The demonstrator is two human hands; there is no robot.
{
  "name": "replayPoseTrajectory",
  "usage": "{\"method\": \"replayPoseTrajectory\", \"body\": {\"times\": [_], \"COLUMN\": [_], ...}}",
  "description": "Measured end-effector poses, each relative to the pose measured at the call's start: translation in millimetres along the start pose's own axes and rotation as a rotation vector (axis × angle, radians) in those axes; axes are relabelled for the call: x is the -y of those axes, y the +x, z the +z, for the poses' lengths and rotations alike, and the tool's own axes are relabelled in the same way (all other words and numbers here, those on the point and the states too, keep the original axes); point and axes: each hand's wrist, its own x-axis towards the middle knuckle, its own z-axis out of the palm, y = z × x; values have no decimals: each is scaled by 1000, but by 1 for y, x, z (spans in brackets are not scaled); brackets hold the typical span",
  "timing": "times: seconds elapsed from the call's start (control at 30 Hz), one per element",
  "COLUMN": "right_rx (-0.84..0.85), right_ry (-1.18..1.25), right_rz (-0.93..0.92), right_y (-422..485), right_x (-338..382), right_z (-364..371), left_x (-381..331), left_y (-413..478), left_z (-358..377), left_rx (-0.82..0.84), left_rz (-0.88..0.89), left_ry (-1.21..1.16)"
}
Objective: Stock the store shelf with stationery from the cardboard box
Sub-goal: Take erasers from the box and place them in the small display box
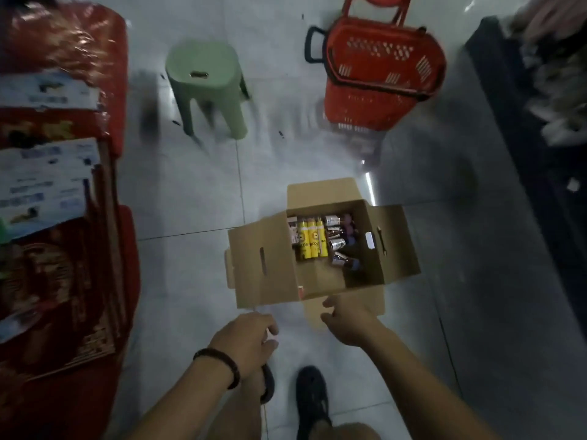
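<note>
The cardboard box (263, 271) stands open on the tiled floor (197, 201), directly ahead of both grips, with its four flaps splayed outward. The right grip (347, 322) hovers at the near flap, narrow, with the fingers loosely bent, the thumb lifted and nothing held. Whether it touches the flap cannot be told. The left grip (246, 339) hangs to the left of the right one, just short of the box's near left corner. Its fingers are loosely curled downward and it holds nothing that can be seen. A dark bracelet (222, 365) circles its wrist.

Inside the box, beyond the right grip, yellow packs (313, 238) lie side by side, with silver and dark packs (341, 241) just to their right.

Farther ahead of the left grip stands a green plastic stool (206, 77). Ahead of the right grip, past the box, is a red shopping basket (381, 65). Red wrapped goods (60, 36) are stacked far off to the left. A dark shoe (313, 398) shows below the grips.
</note>
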Motion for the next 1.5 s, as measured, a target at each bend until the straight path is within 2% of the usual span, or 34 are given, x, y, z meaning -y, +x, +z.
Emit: {"method": "replayPoseTrajectory", "body": {"times": [0.23,0.33,0.43,0.53,0.6,0.93,1.13,1.23,1.33,1.5], "right_rx": [112,168,199,243,259,158,135,83,30,-163], "right_ry": [-105,-145,-243,-354,-369,-165,-12,146,314,363], "right_rz": [45,22,-76,-181,-170,-116,-119,-122,-175,-373], "right_y": [233,326,408,446,461,479,455,405,329,179], "right_x": [-52,-64,-81,-90,-98,-101,-100,-91,-68,6], "right_z": [46,69,106,128,145,170,158,126,84,5], "left_x": [30,39,42,44,46,47,57,63,53,0], "left_y": [187,259,315,348,359,380,374,356,315,195], "left_z": [80,120,155,176,184,201,193,172,132,28], "left_rx": [64,-12,-145,-212,-205,-278,-234,-158,-172,-195], "left_rz": [-176,-266,-340,-367,-366,-445,-455,-515,-526,-230], "left_ry": [-178,-288,-406,-467,-465,-590,-694,-822,-1001,-1246]}}
